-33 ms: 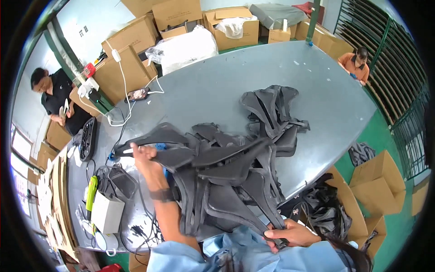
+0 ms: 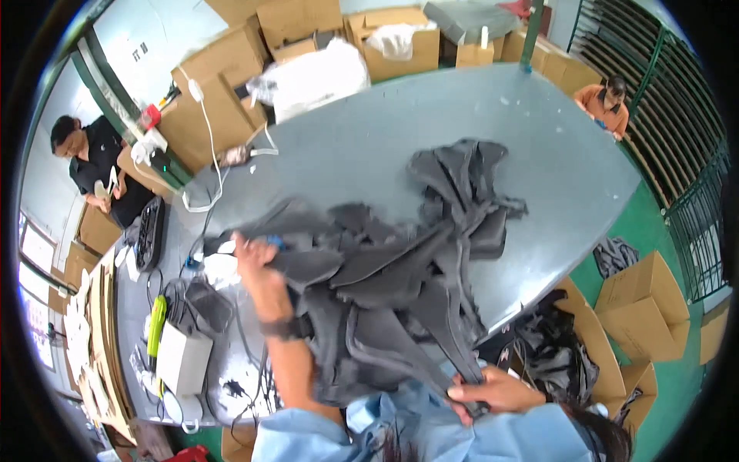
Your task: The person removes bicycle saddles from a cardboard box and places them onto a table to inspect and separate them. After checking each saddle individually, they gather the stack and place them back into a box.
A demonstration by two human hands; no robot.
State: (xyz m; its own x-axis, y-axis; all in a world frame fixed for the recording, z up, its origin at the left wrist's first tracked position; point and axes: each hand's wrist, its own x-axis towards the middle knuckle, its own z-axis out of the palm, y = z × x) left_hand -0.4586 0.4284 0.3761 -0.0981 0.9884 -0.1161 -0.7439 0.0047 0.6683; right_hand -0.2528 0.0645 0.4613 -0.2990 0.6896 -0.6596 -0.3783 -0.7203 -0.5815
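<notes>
Dark padded pieces with flared ends and narrow straps lie heaped in front of me. My right hand (image 2: pixel 496 391) is closed round the narrow end of one flared black padded piece (image 2: pixel 385 336), close to my body. Over the heap's left edge is my left hand (image 2: pixel 258 266), touching or very near another black piece (image 2: pixel 308 269); motion blurs its fingers and hides their grip. A white item (image 2: pixel 222 269) shows beside it. Farther back, more black padded pieces (image 2: pixel 458 177) lie stacked on the grey table (image 2: pixel 362 138).
A white box (image 2: pixel 183 362), a lime-green tool (image 2: pixel 156 327), a mug (image 2: pixel 183 410) and cables crowd the left side. An open carton (image 2: pixel 589 331) with dark pieces stands at the right. One person (image 2: pixel 100 165) works at left, another (image 2: pixel 604 108) at far right.
My left hand has shifted slightly right, and the black pieces beneath it have moved inward, uncovering more of the white item. My right hand keeps its hold in nearly the same place.
</notes>
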